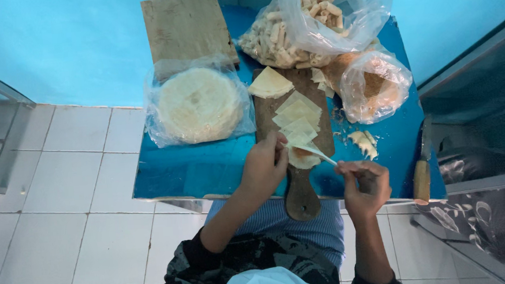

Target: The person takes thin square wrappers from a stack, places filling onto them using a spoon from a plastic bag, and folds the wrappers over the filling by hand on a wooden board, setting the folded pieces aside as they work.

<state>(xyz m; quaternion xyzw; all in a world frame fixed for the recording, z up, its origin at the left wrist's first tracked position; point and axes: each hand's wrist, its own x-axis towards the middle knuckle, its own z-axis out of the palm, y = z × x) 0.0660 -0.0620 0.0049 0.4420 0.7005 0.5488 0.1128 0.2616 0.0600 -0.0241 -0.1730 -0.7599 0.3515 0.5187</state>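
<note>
You're mid-fold: your left hand pins the pale triangular wrapper on the wooden paddle board, fingers closed, while your right hand pinches its tip; next, roll it tight.

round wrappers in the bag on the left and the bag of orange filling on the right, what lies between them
In the head view, the wooden paddle board lies between the bag of round wrappers and the bag of orange filling, carrying cut wrapper triangles.
</note>
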